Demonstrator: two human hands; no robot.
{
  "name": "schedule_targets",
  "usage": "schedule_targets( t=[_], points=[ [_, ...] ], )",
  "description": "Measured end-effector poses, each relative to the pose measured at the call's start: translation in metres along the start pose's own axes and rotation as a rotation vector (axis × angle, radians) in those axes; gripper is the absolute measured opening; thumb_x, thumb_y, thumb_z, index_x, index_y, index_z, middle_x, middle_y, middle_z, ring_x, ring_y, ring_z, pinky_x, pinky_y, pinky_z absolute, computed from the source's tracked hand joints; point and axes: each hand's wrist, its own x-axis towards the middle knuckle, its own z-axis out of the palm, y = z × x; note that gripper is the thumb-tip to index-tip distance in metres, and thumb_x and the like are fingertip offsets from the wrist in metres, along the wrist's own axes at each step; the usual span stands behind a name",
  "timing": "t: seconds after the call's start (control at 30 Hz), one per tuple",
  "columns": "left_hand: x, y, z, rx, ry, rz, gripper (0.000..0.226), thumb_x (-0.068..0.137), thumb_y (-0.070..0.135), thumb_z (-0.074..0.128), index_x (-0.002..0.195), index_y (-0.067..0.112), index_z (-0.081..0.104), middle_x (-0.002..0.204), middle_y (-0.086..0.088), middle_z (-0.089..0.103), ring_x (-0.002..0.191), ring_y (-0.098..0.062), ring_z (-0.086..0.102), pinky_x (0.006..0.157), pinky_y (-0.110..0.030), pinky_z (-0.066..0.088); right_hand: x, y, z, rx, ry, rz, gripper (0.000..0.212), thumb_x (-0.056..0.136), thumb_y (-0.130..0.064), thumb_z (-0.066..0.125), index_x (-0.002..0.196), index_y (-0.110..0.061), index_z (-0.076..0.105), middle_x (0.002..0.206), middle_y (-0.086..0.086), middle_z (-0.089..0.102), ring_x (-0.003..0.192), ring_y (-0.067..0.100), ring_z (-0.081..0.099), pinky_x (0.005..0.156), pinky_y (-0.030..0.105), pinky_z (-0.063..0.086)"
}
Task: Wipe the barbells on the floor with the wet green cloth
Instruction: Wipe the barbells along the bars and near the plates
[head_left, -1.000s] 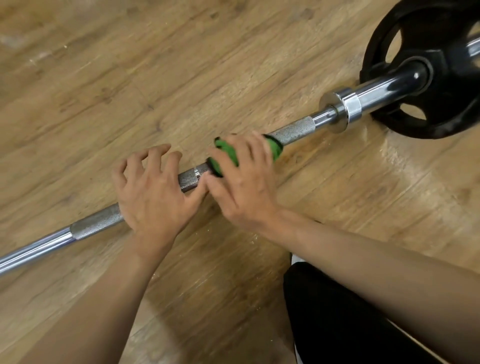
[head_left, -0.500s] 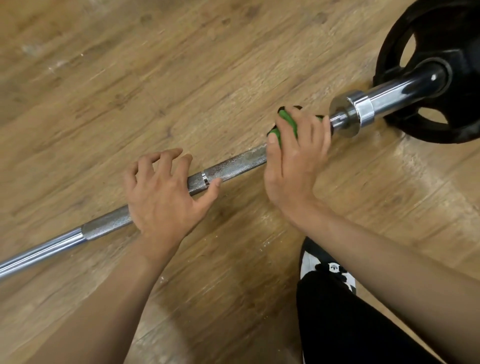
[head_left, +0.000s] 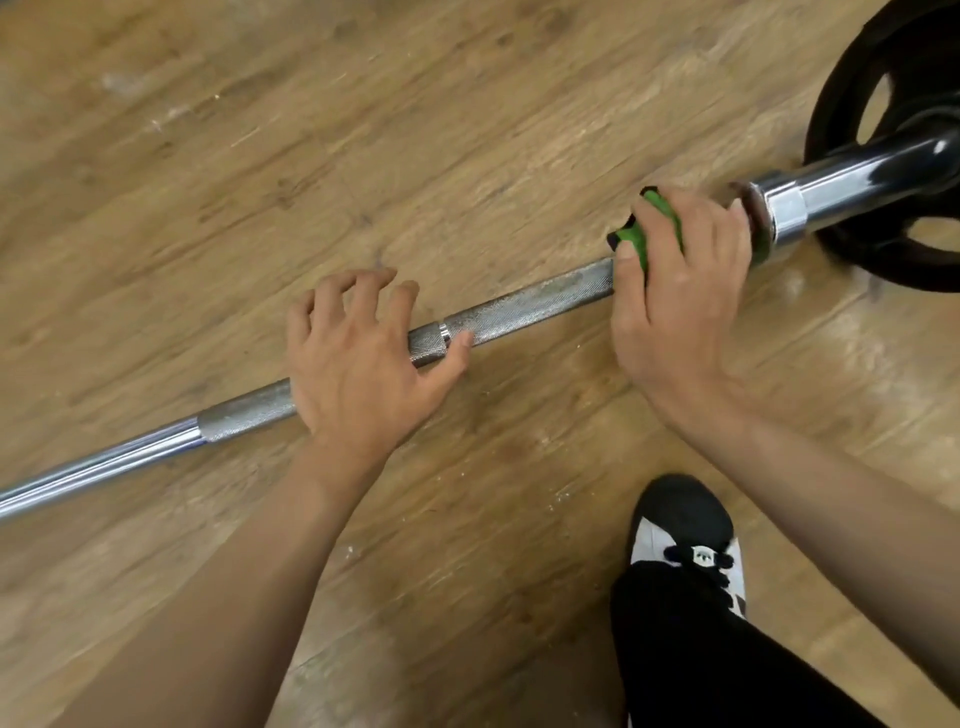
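**Wiping stroke reaches the collar**

The right hand (head_left: 675, 291), clamped round the green cloth (head_left: 657, 228) on the barbell (head_left: 524, 306), has slid from mid-knurl up against the collar (head_left: 779, 218) beside the weight plate (head_left: 852, 104). The left hand (head_left: 358, 364) stays resting on the bar, fingers arched, not wrapped. This section appears covered. The smooth left stretch likely remains.
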Motion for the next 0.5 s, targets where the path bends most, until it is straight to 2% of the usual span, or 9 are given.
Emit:
schedule_targets(
  t=[0.07, 0.17, 0.23, 0.33, 0.4, 0.5],
  points=[
    [0.003, -0.002, 0.001, 0.000, -0.025, 0.001, 0.069, 0.097, 0.074, 0.040, 0.117, 0.017, 0.073, 0.128, -0.005, 0.070, 0.117, -0.034, 0.059, 0.097, -0.047, 0.037, -0.008, -0.037, 0.004, 0.053, -0.026, 0.003, 0.046, 0.107, -0.034, 0.040, 0.132, -0.005, 0.066, 0.136, 0.015, 0.062, 0.127, 0.034, 0.054, 0.124, 0.051, 0.021],
    [0.007, -0.008, 0.000, -0.053, -0.049, -0.017, 0.067, 0.099, 0.068, 0.039, 0.123, 0.014, 0.069, 0.136, -0.010, 0.065, 0.122, -0.038, 0.056, 0.104, -0.051, 0.035, -0.033, -0.090, 0.011, 0.131, -0.171, -0.212, 0.052, 0.108, -0.038, 0.034, 0.138, -0.007, 0.063, 0.142, 0.014, 0.059, 0.131, 0.034, 0.051, 0.124, 0.050, 0.020],
    [0.005, -0.014, -0.003, -0.093, -0.016, -0.053, 0.060, 0.103, 0.059, 0.040, 0.126, 0.011, 0.068, 0.140, -0.014, 0.062, 0.127, -0.040, 0.054, 0.110, -0.052, 0.033, -0.034, -0.101, 0.012, 0.146, -0.216, -0.296, 0.057, 0.110, -0.042, 0.025, 0.143, -0.010, 0.060, 0.146, 0.013, 0.057, 0.132, 0.034, 0.051, 0.123, 0.048, 0.022],
    [-0.012, -0.025, -0.010, -0.041, -0.034, -0.137, 0.057, 0.106, 0.052, 0.037, 0.138, 0.011, 0.061, 0.155, -0.018, 0.048, 0.147, -0.039, 0.039, 0.126, -0.051, 0.015, -0.023, -0.082, 0.013, 0.092, -0.246, -0.436, 0.063, 0.110, -0.047, 0.018, 0.146, -0.012, 0.057, 0.147, 0.014, 0.055, 0.129, 0.035, 0.052, 0.121, 0.047, 0.024],
    [-0.023, -0.033, -0.011, -0.004, -0.085, -0.162, 0.062, 0.108, 0.052, 0.028, 0.149, 0.012, 0.052, 0.163, -0.019, 0.038, 0.155, -0.038, 0.027, 0.129, -0.050, 0.006, -0.012, -0.052, 0.013, 0.039, -0.200, -0.422, 0.060, 0.110, -0.046, 0.022, 0.143, -0.010, 0.057, 0.144, 0.016, 0.056, 0.126, 0.036, 0.051, 0.120, 0.047, 0.024],
    [-0.022, -0.038, -0.010, -0.011, -0.099, -0.143, 0.065, 0.109, 0.053, 0.018, 0.157, 0.015, 0.042, 0.166, -0.018, 0.034, 0.157, -0.037, 0.021, 0.129, -0.049, 0.004, 0.008, 0.002, 0.007, -0.059, -0.085, -0.257, 0.050, 0.112, -0.038, 0.028, 0.139, -0.007, 0.057, 0.141, 0.020, 0.055, 0.126, 0.036, 0.048, 0.120, 0.048, 0.024]
  ],
)
